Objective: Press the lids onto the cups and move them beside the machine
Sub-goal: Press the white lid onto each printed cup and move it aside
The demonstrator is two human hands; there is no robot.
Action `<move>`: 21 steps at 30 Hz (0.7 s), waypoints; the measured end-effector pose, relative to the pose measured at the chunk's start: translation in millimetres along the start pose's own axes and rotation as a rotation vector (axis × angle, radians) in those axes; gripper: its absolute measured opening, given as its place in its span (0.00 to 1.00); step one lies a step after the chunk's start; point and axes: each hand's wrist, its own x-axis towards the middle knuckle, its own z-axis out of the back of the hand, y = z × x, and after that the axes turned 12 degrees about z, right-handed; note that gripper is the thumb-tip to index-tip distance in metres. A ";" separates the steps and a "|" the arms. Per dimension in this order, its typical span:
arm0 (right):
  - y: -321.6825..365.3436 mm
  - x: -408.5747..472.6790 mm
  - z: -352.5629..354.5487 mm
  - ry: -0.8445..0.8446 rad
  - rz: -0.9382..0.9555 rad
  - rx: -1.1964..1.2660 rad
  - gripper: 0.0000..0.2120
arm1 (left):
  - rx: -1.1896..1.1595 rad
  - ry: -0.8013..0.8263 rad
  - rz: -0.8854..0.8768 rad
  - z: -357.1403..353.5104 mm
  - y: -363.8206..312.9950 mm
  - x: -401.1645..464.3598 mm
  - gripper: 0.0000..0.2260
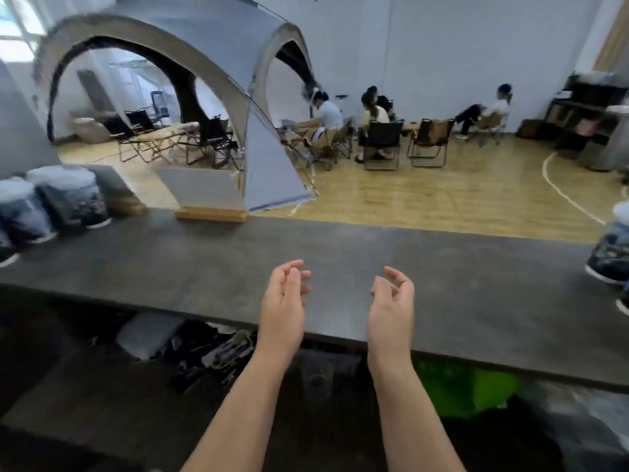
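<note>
Two hands over the bench's near edge, both empty.
Left hand (284,298) and right hand (391,301) loosely curled, holding nothing; upright cups (64,195) clustered at far-left end, more cups (612,253) at right edge, nearer right hand.

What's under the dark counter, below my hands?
Under the counter, a bright green object and blurred dark clutter show. The counter and both forearms hide the rest.
</note>
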 end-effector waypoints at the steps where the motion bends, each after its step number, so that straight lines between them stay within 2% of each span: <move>1: -2.1 -17.9 -31.9 0.065 -0.002 0.002 0.09 | 0.001 -0.059 -0.005 36.3 -0.6 4.8 0.11; 6: -6.2 -96.0 -164.1 0.347 0.002 0.071 0.08 | -0.026 -0.315 0.009 190.9 -0.8 16.2 0.12; 10: -10.8 -136.7 -235.8 0.505 0.018 0.102 0.10 | -0.067 -0.461 0.034 271.1 1.8 26.0 0.12; 16: -32.1 -166.0 -324.9 0.612 -0.018 0.118 0.08 | -0.092 -0.617 0.031 347.5 15.3 60.3 0.11; 21: -51.4 -164.0 -408.4 0.660 -0.069 0.167 0.09 | -0.103 -0.689 0.057 410.6 23.1 130.7 0.09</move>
